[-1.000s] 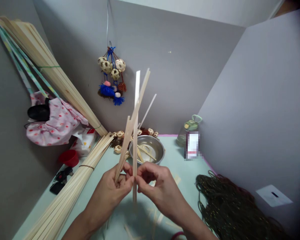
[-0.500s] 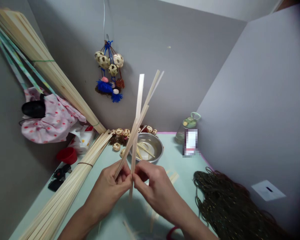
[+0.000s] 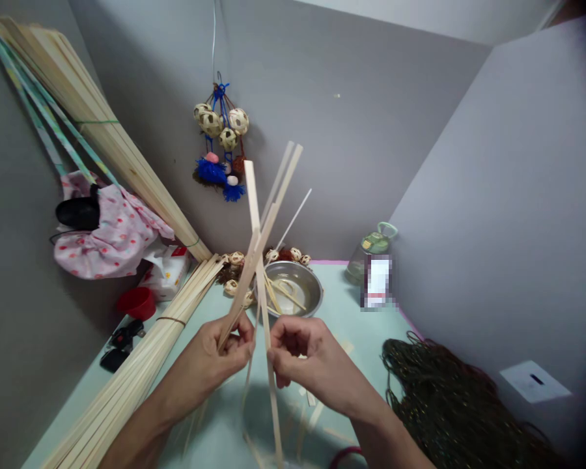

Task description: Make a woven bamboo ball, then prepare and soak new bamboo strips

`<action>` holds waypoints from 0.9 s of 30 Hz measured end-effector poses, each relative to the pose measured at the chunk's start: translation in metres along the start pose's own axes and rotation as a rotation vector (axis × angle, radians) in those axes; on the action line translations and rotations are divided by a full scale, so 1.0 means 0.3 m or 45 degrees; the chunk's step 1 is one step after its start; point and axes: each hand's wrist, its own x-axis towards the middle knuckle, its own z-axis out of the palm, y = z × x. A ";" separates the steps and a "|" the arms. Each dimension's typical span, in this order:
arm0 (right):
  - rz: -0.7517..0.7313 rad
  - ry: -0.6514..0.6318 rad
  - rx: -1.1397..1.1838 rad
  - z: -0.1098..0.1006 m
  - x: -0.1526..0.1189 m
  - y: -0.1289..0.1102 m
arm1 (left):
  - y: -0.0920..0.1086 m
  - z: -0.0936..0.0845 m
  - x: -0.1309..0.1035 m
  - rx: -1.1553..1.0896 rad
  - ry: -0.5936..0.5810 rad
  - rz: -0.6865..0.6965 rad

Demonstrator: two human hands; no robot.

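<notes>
My left hand [image 3: 224,348] is closed around several thin wooden strips [image 3: 244,277] that rise up and to the right. A narrow sliver also hangs below its fingertips. My right hand [image 3: 305,355] pinches one long flat strip [image 3: 269,365] between thumb and fingers. That strip crosses the others above my hands, and its lower end reaches down past the right hand. Behind the strips, a metal bowl [image 3: 315,290] holds liquid and a few short strips. Loose strip pieces [image 3: 315,417] lie on the table below my hands.
A tied bundle of strips [image 3: 141,365] runs along the table's left side, beside a red cup [image 3: 137,303]. Woven balls with tassels [image 3: 209,124] hang on the wall. Dark yarn [image 3: 434,391] lies at the right, and a lidded jug [image 3: 359,264] stands at the back.
My hands have moved apart. The strip in my right hand now extends much lower, and its crossing with the left-hand strips has opened wider. The view has shifted slightly.
</notes>
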 end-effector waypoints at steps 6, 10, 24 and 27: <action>0.037 -0.076 0.040 -0.009 0.010 0.014 | 0.003 -0.012 -0.009 -0.162 -0.017 0.044; 0.019 -0.115 0.051 0.000 0.010 0.018 | -0.002 0.005 -0.009 -0.175 0.011 0.060; -0.187 0.244 -0.203 -0.157 -0.041 -0.071 | -0.029 -0.074 -0.006 -0.326 0.093 0.082; -0.244 0.351 -0.384 -0.223 -0.072 -0.086 | -0.026 -0.132 -0.025 -0.307 0.211 0.087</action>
